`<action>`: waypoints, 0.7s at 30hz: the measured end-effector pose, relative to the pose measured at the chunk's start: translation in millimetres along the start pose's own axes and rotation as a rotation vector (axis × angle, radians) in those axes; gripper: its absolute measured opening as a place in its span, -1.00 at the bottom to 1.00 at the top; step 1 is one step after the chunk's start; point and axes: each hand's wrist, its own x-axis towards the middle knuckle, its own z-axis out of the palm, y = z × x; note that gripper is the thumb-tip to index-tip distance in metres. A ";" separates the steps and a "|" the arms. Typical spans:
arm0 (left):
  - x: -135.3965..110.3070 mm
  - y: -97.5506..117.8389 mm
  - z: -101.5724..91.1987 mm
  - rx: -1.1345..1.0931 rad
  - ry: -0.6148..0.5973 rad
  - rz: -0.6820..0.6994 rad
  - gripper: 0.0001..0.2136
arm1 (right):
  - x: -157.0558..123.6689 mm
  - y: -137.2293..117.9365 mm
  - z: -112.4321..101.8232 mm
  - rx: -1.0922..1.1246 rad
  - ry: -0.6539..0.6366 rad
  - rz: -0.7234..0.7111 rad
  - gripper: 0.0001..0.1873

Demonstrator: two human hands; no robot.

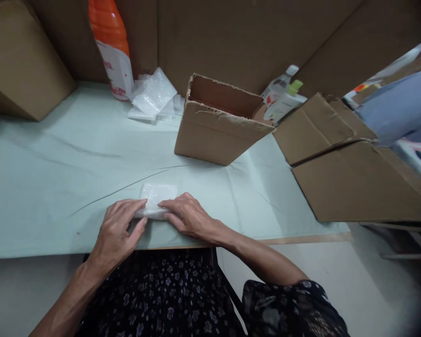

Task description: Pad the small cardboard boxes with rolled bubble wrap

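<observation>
A small, flat packet of translucent white bubble wrap (158,191) lies at the near edge of the desk (49,196), which is covered in pale green cloth, left of the middle. The person's left hand (121,227) touches the packet's left side, its thumb and fingers spread apart. The right hand (189,215) rests its fingertips on top of the packet's right part, with the thumb at the near edge; whether it grips cannot be told. Beyond the packet and to the right stands an open brown cardboard box (217,133) with a ragged rim. Far left of that box, loose sheets of clear bubble wrap (154,96) lie beside a tall bottle with an orange top and white label (112,51). Just beyond its right side lean a clear bottle with a white cap (278,85) and a white bottle with a yellow-green cap (285,105). A larger brown carton with flaps (361,185) stands at the right.
</observation>
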 end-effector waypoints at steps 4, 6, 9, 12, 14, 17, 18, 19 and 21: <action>1.9 0.3 -3.5 -0.027 -0.064 -0.137 -0.68 | -1.3 -0.7 -7.1 0.047 -0.037 0.047 -0.74; 12.2 -4.8 1.1 0.009 -0.064 -0.178 -0.65 | 4.4 0.6 -10.6 -0.036 0.004 0.069 -0.74; 30.2 -14.4 12.1 0.096 -0.017 -0.175 -0.65 | 20.5 5.3 -13.5 -0.132 0.071 0.109 -0.55; 37.2 -18.9 18.0 0.141 0.012 -0.180 -0.64 | 34.0 11.3 -11.0 -0.126 0.047 0.138 -0.54; 32.2 -16.9 15.7 0.094 0.026 -0.224 -0.60 | 35.5 14.8 -6.9 -0.036 0.035 0.095 -0.68; 16.5 -6.0 7.8 -0.092 0.071 -0.384 -0.46 | 27.5 18.0 -1.9 0.193 0.110 0.052 -0.85; 11.4 -0.3 6.2 -0.170 0.090 -0.454 -0.40 | 23.7 18.3 -1.2 0.286 0.153 0.071 -0.87; 7.5 6.4 5.9 -0.254 0.107 -0.525 -0.35 | 20.1 18.0 -1.0 0.391 0.204 0.103 -0.87; 3.9 21.2 9.9 -0.447 0.118 -0.638 -0.32 | 14.1 15.4 -1.0 0.637 0.324 0.178 -0.80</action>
